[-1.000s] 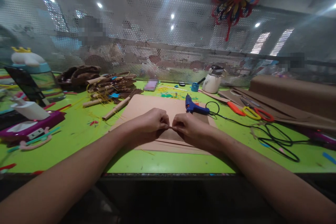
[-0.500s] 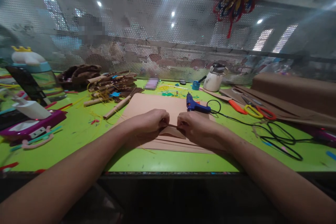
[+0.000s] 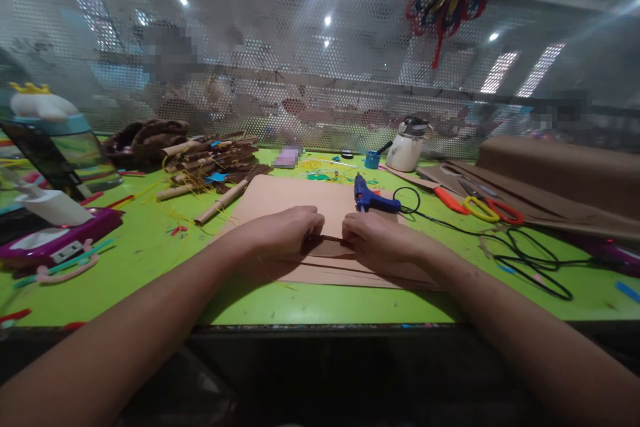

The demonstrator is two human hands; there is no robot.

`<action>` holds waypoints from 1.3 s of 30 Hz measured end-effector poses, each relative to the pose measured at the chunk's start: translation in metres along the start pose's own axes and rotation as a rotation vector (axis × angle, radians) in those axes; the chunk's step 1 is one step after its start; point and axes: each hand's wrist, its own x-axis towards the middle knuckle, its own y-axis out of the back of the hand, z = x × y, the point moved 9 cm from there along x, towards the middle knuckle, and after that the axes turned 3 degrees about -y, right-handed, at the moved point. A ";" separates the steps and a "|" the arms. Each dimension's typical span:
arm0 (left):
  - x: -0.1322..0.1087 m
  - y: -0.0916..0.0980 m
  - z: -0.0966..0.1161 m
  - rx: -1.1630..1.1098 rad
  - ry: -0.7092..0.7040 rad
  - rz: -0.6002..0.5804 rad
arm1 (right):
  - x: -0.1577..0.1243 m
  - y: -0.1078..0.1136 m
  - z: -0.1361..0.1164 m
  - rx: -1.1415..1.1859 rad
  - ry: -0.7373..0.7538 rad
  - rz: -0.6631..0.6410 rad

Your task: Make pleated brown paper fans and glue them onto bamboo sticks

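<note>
My left hand (image 3: 285,230) and my right hand (image 3: 377,240) lie side by side on a stack of brown paper sheets (image 3: 295,197) in the middle of the green table (image 3: 150,253). Both have their fingers curled, pinching a thin rolled strip of brown paper (image 3: 333,238) that runs between them and rests on the sheets. A blue glue gun (image 3: 369,199) lies just beyond my right hand, its black cord (image 3: 520,257) trailing off to the right.
A pile of rolled paper sticks (image 3: 210,160) lies at the back left. Scissors with yellow and red handles (image 3: 480,208) and brown card pieces (image 3: 555,177) are at the right. A white jar (image 3: 406,147), a small blue cup (image 3: 371,161), a bottle (image 3: 70,140) and a purple tray (image 3: 55,240) stand around. A perforated screen (image 3: 300,80) closes the back.
My hands have moved slightly apart and lowered onto the paper sheets, so more of the thin rolled strip shows between them.
</note>
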 end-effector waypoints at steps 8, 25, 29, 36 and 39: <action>0.005 -0.002 0.022 0.139 -0.201 -0.016 | -0.002 -0.002 -0.013 -0.190 0.035 0.081; 0.018 0.002 -0.030 -0.380 0.016 -0.114 | -0.002 0.019 -0.041 -0.288 0.145 0.319; 0.015 0.004 -0.015 -0.388 -0.067 -0.165 | -0.003 0.023 -0.040 -0.302 0.168 0.366; 0.017 -0.005 -0.020 -0.476 0.049 -0.184 | -0.002 0.022 -0.035 -0.284 0.157 0.417; 0.018 -0.011 -0.027 -0.541 0.072 -0.173 | -0.001 0.023 -0.032 -0.201 0.156 0.427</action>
